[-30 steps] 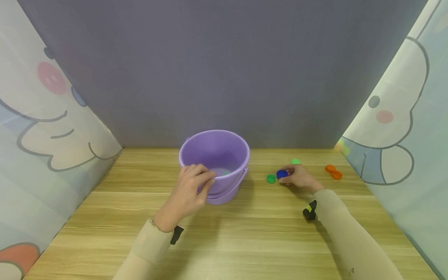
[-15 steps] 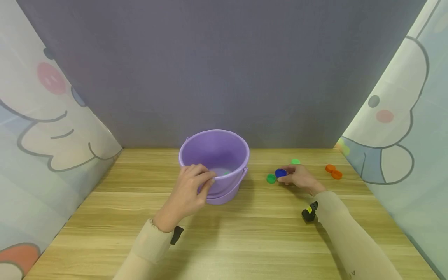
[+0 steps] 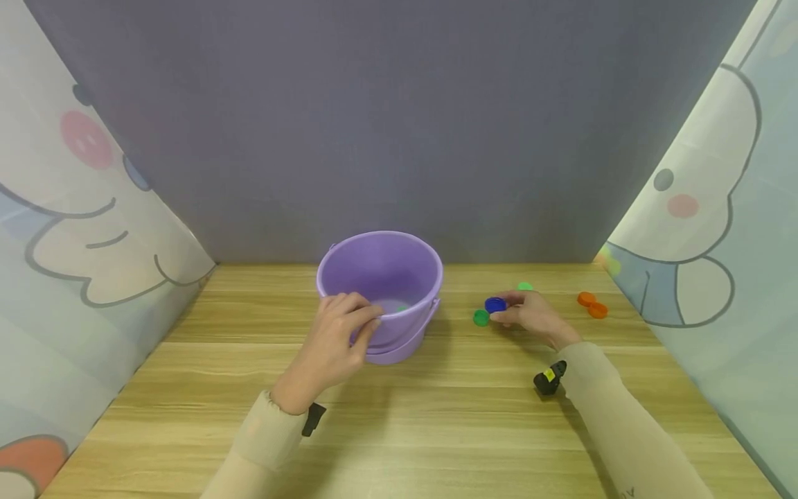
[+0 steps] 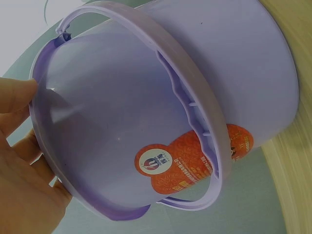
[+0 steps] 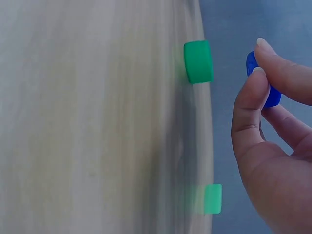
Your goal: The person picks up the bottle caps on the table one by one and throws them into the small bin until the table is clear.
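A purple bucket (image 3: 405, 334) stands on the table. My left hand (image 3: 333, 339) grips its near rim, thumb on one side and fingers on the other. In the left wrist view the bucket's handle (image 4: 195, 83) hangs across the wall over a red label (image 4: 175, 165). My right hand (image 3: 535, 320) pinches a blue bottle cap (image 3: 495, 305) between thumb and fingers, lifted above the table in the right wrist view. Just left of it lies a dark green cap (image 3: 481, 318). Behind that hand sits a light green cap (image 3: 526, 286).
Two orange caps (image 3: 586, 299) lie together farther right. Something small and green (image 3: 402, 308) shows on the bucket's floor. A grey panel (image 3: 399, 138) rises behind the wooden table (image 3: 436, 430), and printed curtains (image 3: 673, 277) flank both sides.
My right hand has moved slightly left with the blue cap, which is now nearer the dark green one. The left hand keeps its grip on the bucket rim.
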Demonstrator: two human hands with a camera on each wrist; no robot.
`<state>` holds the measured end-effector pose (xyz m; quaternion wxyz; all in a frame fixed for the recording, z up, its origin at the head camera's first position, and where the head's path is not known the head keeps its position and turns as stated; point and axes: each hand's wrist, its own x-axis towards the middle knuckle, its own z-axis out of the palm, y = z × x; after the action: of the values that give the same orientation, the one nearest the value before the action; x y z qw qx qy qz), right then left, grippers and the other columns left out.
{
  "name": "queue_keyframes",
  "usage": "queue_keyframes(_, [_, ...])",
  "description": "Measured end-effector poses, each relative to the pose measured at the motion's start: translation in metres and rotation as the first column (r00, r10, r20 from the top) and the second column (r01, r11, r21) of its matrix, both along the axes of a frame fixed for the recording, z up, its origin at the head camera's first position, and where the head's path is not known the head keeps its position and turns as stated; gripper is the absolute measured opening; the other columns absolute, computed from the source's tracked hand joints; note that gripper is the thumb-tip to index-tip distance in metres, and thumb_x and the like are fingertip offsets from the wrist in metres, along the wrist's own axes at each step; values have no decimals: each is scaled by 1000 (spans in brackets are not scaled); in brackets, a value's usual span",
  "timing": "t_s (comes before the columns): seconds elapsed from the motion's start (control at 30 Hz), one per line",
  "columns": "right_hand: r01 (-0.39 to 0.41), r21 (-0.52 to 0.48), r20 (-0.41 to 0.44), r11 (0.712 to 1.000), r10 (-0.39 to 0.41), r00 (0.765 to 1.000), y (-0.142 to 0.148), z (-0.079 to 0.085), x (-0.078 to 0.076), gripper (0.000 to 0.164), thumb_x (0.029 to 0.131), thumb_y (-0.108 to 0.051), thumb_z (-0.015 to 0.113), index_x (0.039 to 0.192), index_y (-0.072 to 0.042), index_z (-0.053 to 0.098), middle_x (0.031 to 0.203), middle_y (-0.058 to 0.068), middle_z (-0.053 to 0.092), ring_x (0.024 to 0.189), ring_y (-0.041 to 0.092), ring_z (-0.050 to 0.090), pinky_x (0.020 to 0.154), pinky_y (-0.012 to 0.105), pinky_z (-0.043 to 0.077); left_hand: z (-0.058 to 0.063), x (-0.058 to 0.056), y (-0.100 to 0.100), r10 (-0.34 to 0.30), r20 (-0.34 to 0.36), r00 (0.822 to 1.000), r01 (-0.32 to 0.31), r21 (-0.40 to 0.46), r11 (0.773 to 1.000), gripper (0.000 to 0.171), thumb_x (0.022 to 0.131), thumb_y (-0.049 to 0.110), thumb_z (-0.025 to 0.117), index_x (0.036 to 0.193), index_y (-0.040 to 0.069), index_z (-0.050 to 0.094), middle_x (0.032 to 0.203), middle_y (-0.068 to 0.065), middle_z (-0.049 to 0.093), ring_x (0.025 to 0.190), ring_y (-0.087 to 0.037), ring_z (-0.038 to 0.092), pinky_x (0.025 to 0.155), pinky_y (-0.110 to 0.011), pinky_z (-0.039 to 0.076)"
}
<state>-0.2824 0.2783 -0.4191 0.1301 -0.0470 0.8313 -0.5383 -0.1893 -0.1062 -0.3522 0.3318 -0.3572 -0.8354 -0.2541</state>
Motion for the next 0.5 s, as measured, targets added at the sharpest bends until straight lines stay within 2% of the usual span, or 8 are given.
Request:
queue_keyframes(0.27, [-8,5,-26,1000,8,1000,-7,8,3,63,89,-20,80,142,3,53,128,21,61,103,25,64,86,32,56,-1,-1,0,0,-4,1000,0,1,1000,13,86,3,73,98,5,78,88,-1,65,82,-21,57,82,-43,40])
queue_keyframes(0.5, [-38,44,-63,998,40,997,-15,18,8,62,90,-25,79,142,-1,55,129,19,63,109,27,62,92,34,50,-2,-1,-1,3,-6,1000,-3,0,1000,13,86,4,73,98,7,78,88,-1,65,82,-21,57,82,-43,41])
